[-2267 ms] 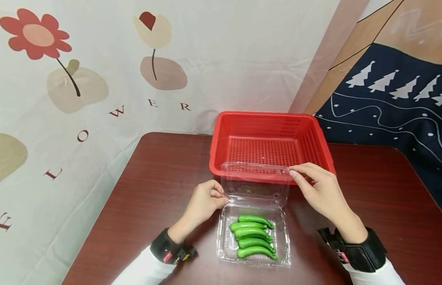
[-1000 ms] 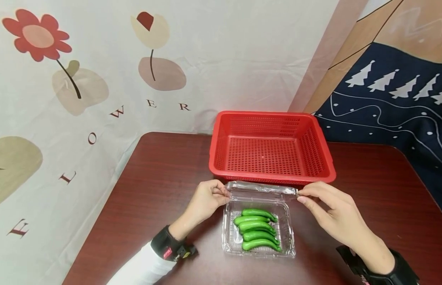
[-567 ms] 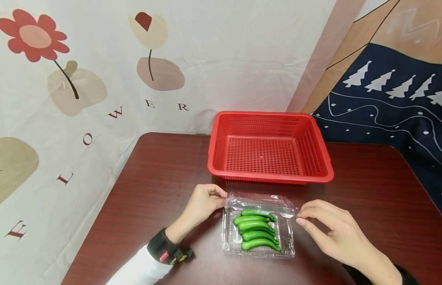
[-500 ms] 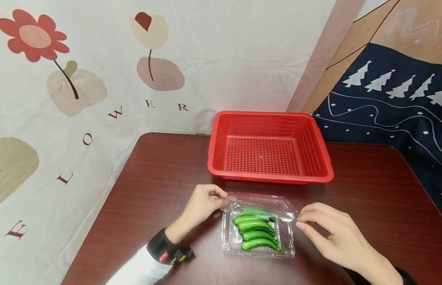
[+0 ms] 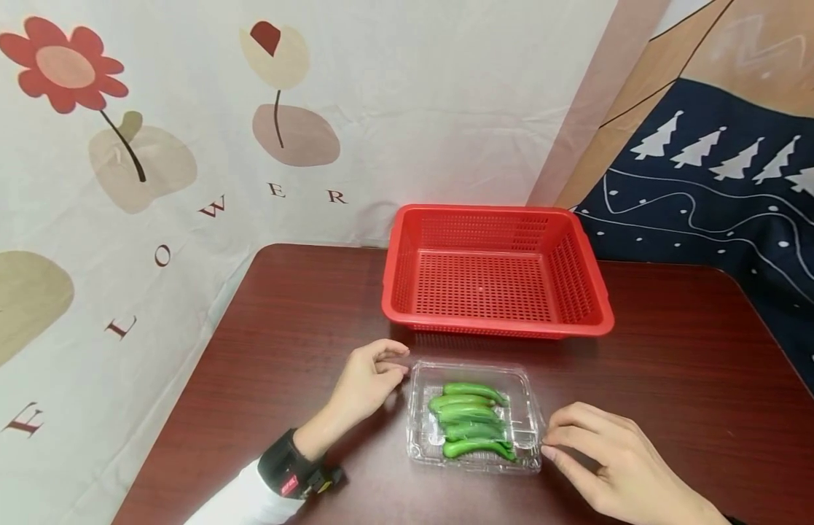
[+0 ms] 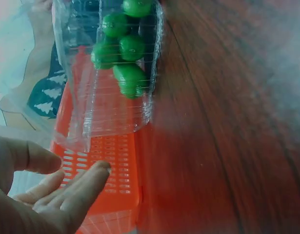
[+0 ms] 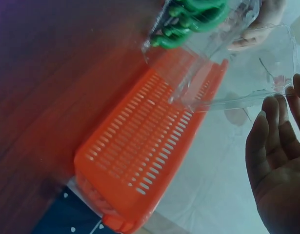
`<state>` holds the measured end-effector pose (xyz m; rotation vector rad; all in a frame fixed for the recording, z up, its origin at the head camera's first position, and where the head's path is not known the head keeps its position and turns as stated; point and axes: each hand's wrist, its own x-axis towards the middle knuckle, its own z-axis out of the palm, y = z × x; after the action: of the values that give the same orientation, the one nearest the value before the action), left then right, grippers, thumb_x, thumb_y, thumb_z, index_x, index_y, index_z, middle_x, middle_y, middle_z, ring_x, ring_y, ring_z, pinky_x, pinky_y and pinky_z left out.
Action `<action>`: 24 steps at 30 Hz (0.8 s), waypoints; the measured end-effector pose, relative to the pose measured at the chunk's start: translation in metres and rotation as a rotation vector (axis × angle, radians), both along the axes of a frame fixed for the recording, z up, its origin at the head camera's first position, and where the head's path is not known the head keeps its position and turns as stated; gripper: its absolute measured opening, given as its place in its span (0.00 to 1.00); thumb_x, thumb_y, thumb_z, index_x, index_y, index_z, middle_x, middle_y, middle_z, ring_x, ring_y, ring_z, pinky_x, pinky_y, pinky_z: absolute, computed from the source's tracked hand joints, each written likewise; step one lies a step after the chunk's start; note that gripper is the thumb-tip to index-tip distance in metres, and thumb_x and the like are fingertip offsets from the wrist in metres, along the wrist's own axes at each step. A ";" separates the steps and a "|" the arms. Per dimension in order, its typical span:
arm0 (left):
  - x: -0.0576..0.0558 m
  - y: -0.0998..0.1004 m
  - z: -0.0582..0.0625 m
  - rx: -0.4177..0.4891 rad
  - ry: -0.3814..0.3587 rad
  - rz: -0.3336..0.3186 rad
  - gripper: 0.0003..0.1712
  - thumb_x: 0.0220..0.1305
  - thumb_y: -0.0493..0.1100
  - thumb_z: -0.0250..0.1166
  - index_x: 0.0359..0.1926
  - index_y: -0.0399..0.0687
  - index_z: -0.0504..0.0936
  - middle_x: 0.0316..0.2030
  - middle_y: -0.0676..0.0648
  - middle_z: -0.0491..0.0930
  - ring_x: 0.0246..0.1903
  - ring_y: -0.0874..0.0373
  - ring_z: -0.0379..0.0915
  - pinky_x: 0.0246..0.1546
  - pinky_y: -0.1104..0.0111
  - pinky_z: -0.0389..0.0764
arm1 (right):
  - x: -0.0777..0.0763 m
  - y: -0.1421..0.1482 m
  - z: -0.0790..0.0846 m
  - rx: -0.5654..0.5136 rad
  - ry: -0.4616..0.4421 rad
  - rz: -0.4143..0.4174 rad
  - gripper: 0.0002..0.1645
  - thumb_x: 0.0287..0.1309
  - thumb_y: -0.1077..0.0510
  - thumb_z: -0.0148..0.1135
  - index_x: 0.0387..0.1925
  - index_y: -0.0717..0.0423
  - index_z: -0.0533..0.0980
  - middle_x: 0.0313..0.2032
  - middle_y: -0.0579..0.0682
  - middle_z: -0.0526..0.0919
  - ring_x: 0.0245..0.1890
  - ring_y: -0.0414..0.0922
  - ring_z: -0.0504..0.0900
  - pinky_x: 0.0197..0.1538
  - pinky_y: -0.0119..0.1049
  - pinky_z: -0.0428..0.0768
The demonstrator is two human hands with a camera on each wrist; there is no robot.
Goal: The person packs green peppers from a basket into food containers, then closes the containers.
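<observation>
A clear plastic clamshell container (image 5: 420, 461) lies on the table, with several curved green vegetables (image 5: 471, 414) side by side in it, pepper-like in shape. Its hinged lid (image 7: 237, 101) is tilted low over them, not flat down. My right hand (image 5: 610, 456) pinches the lid's front right corner between thumb and fingertips. My left hand (image 5: 359, 383) is just off the container's back left corner, with thumb and fingers apart; a small gap to the plastic shows in the left wrist view, and nothing is held.
Behind the container stands a red perforated basket (image 5: 498, 327) with nothing inside. The brown tabletop (image 5: 302, 306) extends to both sides. A printed cloth (image 5: 420, 109) hangs along the back, with a dark blue patterned part at the right.
The lid has swung from upright by the basket forward and down over the vegetables, my right hand moving down with it. My left hand has let go of the back left corner and drawn slightly left.
</observation>
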<state>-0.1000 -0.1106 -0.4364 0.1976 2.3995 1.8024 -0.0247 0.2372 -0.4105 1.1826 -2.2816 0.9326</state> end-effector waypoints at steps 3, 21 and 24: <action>0.007 -0.004 0.004 -0.025 -0.002 0.026 0.17 0.60 0.28 0.66 0.52 0.31 0.83 0.46 0.35 0.87 0.39 0.46 0.89 0.35 0.68 0.89 | 0.003 0.001 -0.002 0.023 -0.030 -0.005 0.07 0.74 0.46 0.62 0.39 0.38 0.84 0.41 0.33 0.80 0.38 0.29 0.77 0.40 0.21 0.79; 0.057 -0.015 0.012 0.323 -0.504 -0.149 0.26 0.65 0.34 0.68 0.59 0.25 0.70 0.37 0.40 0.85 0.33 0.51 0.86 0.41 0.57 0.91 | 0.013 0.002 -0.017 0.125 -0.070 0.003 0.10 0.76 0.44 0.57 0.37 0.34 0.83 0.41 0.30 0.79 0.36 0.29 0.77 0.40 0.21 0.78; 0.061 -0.016 0.010 0.365 -0.540 -0.163 0.24 0.63 0.32 0.68 0.57 0.26 0.71 0.35 0.40 0.85 0.31 0.51 0.86 0.40 0.58 0.91 | 0.015 0.003 -0.018 0.148 -0.102 -0.004 0.07 0.74 0.45 0.60 0.38 0.33 0.83 0.41 0.30 0.78 0.36 0.29 0.77 0.40 0.20 0.77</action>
<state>-0.0389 -0.1263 -0.4261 -0.0548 1.6414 1.8996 -0.0099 0.2402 -0.4288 1.2161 -2.4706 0.8529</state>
